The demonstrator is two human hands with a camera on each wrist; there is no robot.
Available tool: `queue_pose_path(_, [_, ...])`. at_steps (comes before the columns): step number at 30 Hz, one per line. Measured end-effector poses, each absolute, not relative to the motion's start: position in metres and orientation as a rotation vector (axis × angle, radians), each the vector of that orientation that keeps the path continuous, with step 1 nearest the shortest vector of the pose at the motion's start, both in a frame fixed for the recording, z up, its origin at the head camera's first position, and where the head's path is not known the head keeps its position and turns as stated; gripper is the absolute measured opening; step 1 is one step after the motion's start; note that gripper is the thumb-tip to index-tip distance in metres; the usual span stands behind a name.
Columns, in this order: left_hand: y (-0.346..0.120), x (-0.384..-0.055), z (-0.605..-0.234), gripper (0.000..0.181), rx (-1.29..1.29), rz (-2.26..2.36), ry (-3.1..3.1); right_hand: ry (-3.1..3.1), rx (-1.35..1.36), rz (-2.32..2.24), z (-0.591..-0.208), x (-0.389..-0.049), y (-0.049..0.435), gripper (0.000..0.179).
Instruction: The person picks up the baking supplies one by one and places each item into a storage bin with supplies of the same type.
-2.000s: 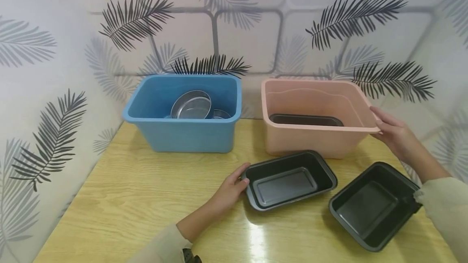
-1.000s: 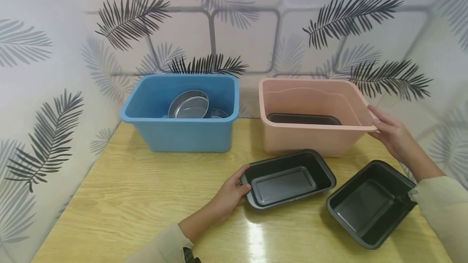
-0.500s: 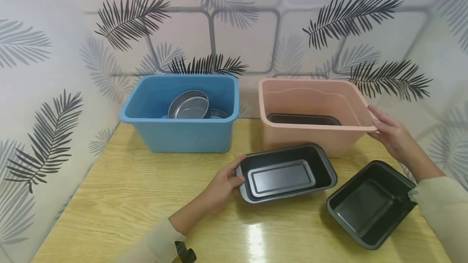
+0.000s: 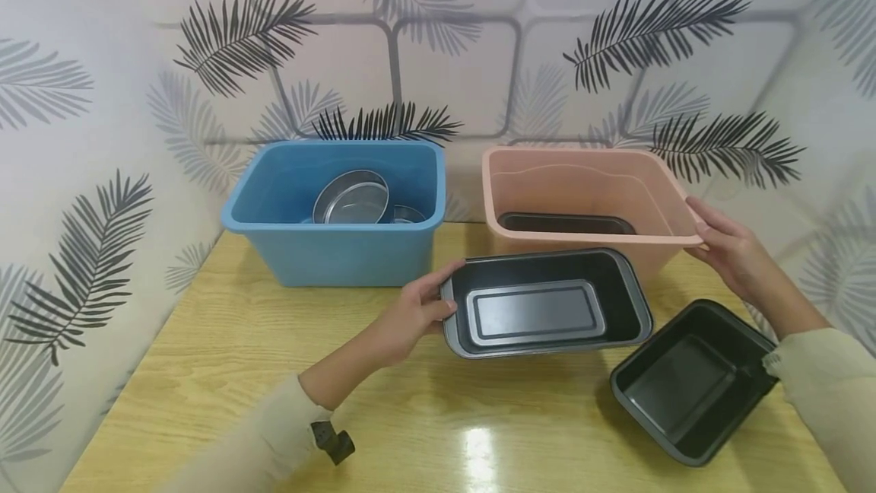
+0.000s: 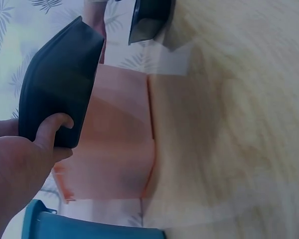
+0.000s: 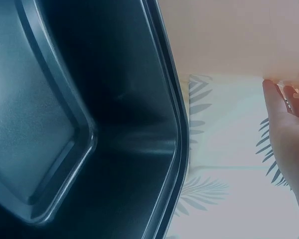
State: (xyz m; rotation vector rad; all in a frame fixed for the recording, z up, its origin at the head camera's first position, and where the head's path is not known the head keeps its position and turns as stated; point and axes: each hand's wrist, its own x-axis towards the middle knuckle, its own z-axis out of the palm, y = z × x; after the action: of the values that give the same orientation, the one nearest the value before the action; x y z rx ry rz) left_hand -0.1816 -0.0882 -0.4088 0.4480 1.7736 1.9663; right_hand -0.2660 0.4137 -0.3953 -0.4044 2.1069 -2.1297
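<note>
My left hand grips the left end of a dark loaf pan, raised off the table and tilted so its inside faces the head camera. In the left wrist view the thumb lies against the end of the loaf pan. My right hand holds the right rim of the pink plastic tub. Inside that tub, another dark pan shows behind the front wall. A dark, squarer baking pan lies on the table below the right forearm.
To the left stands a blue plastic tub holding round metal tins, partly hidden. Both tubs stand at the back of the wood-patterned table, against a leaf-patterned wall. A dark pan fills the right wrist view's left half.
The left hand has lifted the loaf pan from the table, levelled it and brought it up in front of the pink tub. The right hand stays at the tub's rim.
</note>
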Motion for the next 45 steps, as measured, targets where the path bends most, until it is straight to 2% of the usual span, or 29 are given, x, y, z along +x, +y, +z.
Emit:
queue_pose_path(12, [-0.079, -0.214, -0.364, 0.061, 0.514, 1.956, 1.795, 2.089, -0.371, -2.126, -0.395, -0.265, 0.414, 0.064])
queue_pose_path(22, [-0.068, -0.243, -0.326, 0.063, 0.517, 1.866, 1.913, 1.951, -0.486, -2.188, -0.398, -0.265, 0.417, 0.062])
queue_pose_path(28, [-0.058, -0.262, -0.32, 0.064, 0.48, 1.896, 1.879, 2.073, -0.405, -2.121, -0.395, -0.265, 0.416, 0.063])
queue_pose_path(35, [-0.043, -0.289, -0.317, 0.063, 0.503, 1.907, 1.836, 1.956, -0.496, -2.192, -0.399, -0.267, 0.418, 0.062])
queue_pose_path(45, [-0.023, -0.33, -0.316, 0.064, 0.504, 1.947, 1.827, 2.028, -0.447, -2.125, -0.397, -0.266, 0.42, 0.063])
